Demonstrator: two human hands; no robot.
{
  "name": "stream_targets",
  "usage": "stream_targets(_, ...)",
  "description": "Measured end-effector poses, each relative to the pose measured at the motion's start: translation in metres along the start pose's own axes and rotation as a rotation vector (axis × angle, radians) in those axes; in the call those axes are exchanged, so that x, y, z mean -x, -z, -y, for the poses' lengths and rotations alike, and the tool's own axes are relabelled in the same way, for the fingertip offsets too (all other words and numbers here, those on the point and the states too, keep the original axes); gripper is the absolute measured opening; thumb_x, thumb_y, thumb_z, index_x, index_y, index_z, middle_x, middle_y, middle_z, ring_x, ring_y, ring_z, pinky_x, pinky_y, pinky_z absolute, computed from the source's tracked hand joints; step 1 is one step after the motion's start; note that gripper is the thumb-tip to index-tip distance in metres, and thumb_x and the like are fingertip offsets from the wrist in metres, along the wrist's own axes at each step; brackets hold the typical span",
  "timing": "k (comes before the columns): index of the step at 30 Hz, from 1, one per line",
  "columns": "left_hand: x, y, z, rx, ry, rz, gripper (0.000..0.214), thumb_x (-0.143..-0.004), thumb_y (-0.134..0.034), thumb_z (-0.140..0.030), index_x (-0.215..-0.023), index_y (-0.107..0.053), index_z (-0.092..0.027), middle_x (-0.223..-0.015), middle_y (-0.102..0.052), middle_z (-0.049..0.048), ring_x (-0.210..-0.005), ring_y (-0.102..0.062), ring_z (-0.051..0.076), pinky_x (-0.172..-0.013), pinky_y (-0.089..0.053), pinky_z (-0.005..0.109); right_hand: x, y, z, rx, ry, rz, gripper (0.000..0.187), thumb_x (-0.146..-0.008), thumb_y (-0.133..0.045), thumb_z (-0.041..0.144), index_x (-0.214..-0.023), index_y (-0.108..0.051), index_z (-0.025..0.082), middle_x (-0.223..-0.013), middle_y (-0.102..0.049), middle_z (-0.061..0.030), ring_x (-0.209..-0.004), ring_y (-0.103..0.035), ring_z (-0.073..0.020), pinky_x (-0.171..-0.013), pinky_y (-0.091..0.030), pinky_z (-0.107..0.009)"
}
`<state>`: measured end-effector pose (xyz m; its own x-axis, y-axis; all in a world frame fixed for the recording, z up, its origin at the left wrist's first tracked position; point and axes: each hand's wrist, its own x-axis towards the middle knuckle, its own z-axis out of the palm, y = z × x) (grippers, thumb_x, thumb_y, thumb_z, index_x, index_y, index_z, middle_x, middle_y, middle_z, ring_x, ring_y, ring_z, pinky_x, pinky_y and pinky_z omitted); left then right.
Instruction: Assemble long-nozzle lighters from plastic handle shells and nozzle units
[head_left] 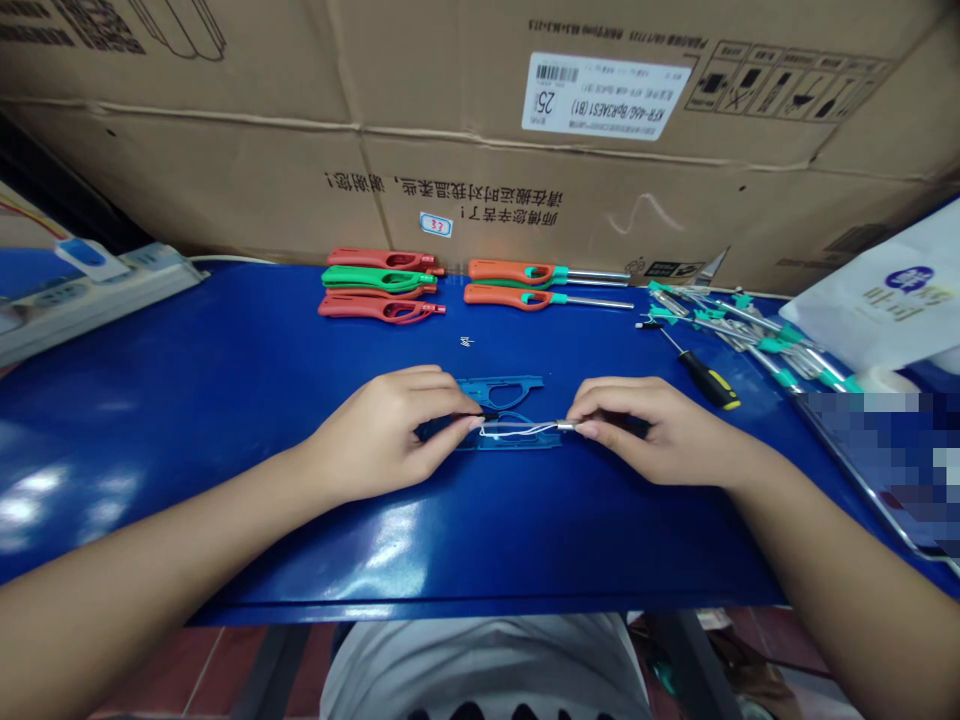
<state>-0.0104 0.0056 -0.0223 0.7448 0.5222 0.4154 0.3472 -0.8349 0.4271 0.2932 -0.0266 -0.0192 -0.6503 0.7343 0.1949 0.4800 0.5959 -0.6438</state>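
My left hand (394, 430) pinches the black end of a thin lighter inner assembly, which has a slim tube and a white wire (517, 433). At the other end, the fingertips of my right hand (652, 428) are closed on its small metal tip (565, 425). The assembly is stretched level between both hands, with the wire sagging a little. Below and behind it lie two blue lighter casing halves (510, 383), partly hidden by my left fingers.
Red and green lighter bodies (379, 280) lie at the back, beside orange lighters (506, 296) with metal barrels. To the right are a screwdriver (709, 378), a pile of metal barrels with teal parts (765, 340) and a white bag (885, 290). A power strip (112, 300) sits left; cardboard (262, 180) stands behind.
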Motion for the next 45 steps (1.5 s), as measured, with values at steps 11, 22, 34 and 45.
stream_targets(11,0.000,0.000,0.001,-0.002,0.025,0.027,0.020,-0.100,-0.055,-0.018,-0.099,-0.074,-0.012,-0.087,-0.069,0.0063,-0.082,-0.062,0.017,-0.076,-0.050,0.029,0.000,-0.001,0.001,0.002,-0.014,0.016,0.013,-0.101,-0.056,0.023,-0.099,-0.067,0.018,-0.090,-0.067,-0.0044,-0.079,-0.059,-0.0136,-0.072,-0.045,-0.026)
stream_targets(22,0.003,-0.005,0.013,-0.049,-0.023,0.110,0.018,-0.100,-0.060,-0.021,-0.110,-0.074,-0.015,-0.099,-0.075,0.0069,-0.091,-0.068,0.019,-0.082,-0.053,0.030,0.000,0.000,-0.001,0.084,-0.089,0.140,0.015,-0.099,-0.057,0.026,-0.100,-0.071,0.019,-0.098,-0.069,-0.0060,-0.083,-0.063,-0.0150,-0.067,-0.049,-0.025)
stream_targets(34,0.003,-0.007,0.014,-0.050,-0.006,0.116,0.021,-0.098,-0.064,-0.022,-0.114,-0.076,-0.015,-0.100,-0.075,0.0083,-0.090,-0.070,0.019,-0.082,-0.056,0.029,0.002,-0.002,-0.011,0.239,-0.069,0.048,0.020,-0.100,-0.058,0.027,-0.108,-0.075,0.020,-0.104,-0.071,-0.0070,-0.090,-0.067,-0.0178,-0.081,-0.051,-0.031)
stream_targets(45,0.003,-0.007,0.014,0.001,0.036,0.142,0.022,-0.099,-0.063,-0.024,-0.113,-0.077,-0.015,-0.096,-0.074,0.0075,-0.088,-0.069,0.018,-0.080,-0.056,0.029,0.001,-0.001,-0.006,0.290,-0.030,0.086,0.021,-0.101,-0.057,0.027,-0.107,-0.076,0.021,-0.102,-0.073,-0.0059,-0.090,-0.068,-0.0176,-0.077,-0.050,-0.028)
